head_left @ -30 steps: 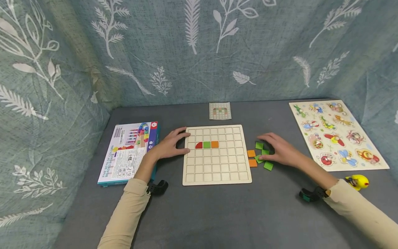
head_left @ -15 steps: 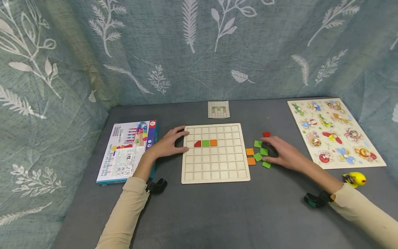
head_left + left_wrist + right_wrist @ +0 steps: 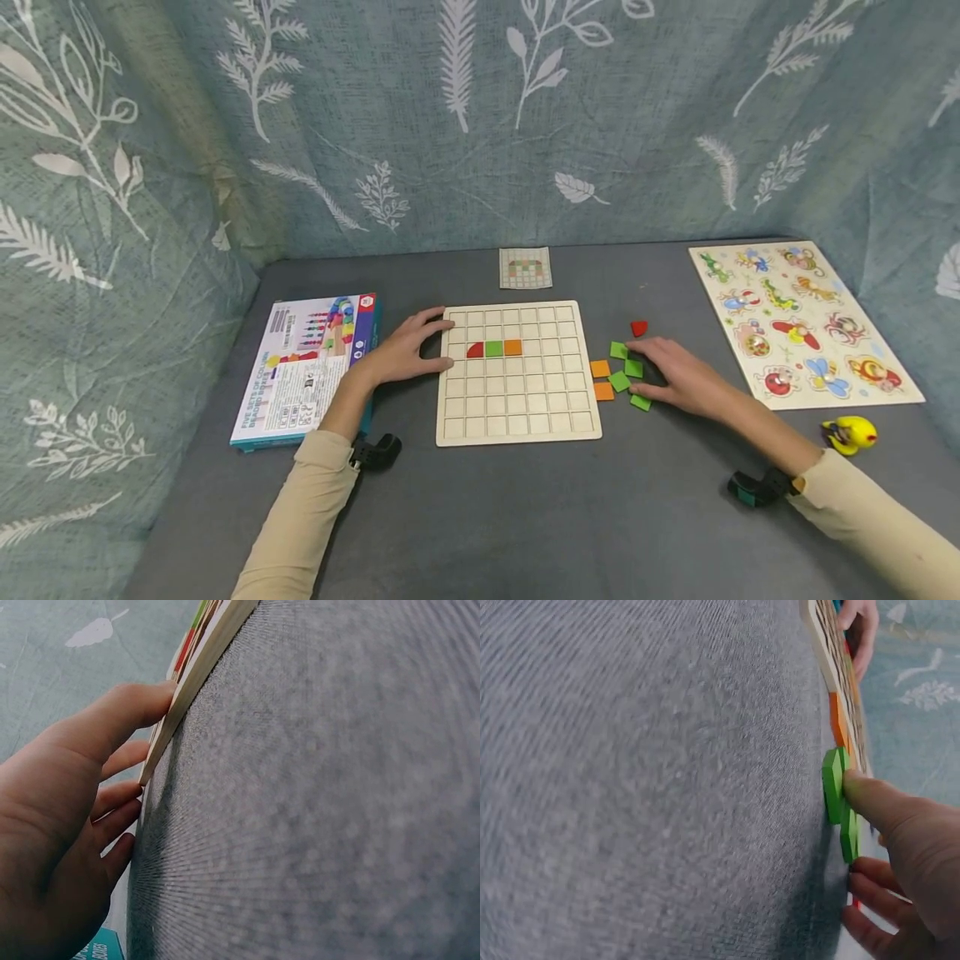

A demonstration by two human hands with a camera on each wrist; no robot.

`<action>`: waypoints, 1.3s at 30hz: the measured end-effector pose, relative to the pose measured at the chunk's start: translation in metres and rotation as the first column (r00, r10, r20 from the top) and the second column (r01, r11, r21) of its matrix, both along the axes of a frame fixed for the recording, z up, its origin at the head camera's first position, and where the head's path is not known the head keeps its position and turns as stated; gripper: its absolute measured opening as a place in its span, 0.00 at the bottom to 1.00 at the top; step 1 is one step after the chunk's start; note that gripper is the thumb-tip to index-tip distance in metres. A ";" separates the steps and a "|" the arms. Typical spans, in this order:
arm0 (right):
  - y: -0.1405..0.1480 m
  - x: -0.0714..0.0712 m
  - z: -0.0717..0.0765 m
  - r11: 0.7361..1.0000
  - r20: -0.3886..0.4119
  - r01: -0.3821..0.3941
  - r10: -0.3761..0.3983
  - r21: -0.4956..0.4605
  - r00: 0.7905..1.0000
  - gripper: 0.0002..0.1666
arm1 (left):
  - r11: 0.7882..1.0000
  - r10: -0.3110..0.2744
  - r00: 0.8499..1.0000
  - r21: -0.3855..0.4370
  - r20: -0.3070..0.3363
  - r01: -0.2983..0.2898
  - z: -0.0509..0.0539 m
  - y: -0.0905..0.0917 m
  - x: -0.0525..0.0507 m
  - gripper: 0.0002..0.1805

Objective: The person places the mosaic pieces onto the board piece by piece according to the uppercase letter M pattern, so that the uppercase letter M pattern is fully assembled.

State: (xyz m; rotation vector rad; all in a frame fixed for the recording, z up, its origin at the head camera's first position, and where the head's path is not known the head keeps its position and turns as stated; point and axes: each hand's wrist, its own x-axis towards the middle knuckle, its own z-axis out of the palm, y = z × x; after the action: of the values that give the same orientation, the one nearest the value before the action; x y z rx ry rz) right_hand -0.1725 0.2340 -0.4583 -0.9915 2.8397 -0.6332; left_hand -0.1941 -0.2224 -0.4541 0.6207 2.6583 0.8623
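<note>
Tabletop (image 3: 540, 517): dark grey. Grid board (image 3: 517, 417) on it, taken as landmark. Left grip (image 3: 401, 350): thumb and fingers spread, tips touching board's left edge. Right grip (image 3: 678, 379): right of board, thumb and fingers parted, nothing visibly held; tile contact uncertain. Loose green tiles (image 3: 618, 381): between board and right grip, the nearer one; square, no long axis. Red piece (image 3: 639, 328): right of board's far half.

Left grip (image 3: 405, 350) touching gridded board (image 3: 517, 406); right grip (image 3: 678, 379) at green tiles (image 3: 618, 381).
</note>
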 end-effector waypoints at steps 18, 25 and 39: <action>-0.002 -0.007 0.002 0.998 -0.019 0.011 -0.012 -0.063 1.000 0.17 | 1.000 -0.005 1.000 -0.004 0.003 0.005 0.005 0.001 -0.003 0.38; 0.002 -0.011 0.000 0.995 -0.021 -0.020 0.018 -0.096 1.000 0.16 | 1.000 -0.027 1.000 0.003 -0.015 0.027 0.005 0.001 -0.002 0.38; 0.000 -0.009 0.003 0.997 -0.081 -0.066 0.064 -0.032 0.995 0.15 | 1.000 -0.010 1.000 0.011 0.003 0.010 0.002 0.000 0.000 0.38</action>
State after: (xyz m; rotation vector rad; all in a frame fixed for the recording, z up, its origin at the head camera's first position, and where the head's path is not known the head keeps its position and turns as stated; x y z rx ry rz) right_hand -0.1815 0.2341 -0.4556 -1.1349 2.8600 -0.6534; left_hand -0.1941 -0.2228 -0.4521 0.6344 2.6472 0.8753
